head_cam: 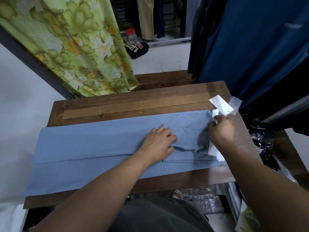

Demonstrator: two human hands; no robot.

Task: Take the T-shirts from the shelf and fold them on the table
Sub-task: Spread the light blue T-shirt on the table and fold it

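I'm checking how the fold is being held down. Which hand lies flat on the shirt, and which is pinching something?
The left hand presses flat on the light blue T-shirt near its middle; the right hand pinches at the shirt's right end, by the white hang tags.

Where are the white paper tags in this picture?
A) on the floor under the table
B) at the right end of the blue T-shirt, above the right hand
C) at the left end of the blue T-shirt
B: the white tags sit at the right end of the blue T-shirt, just above the right hand.
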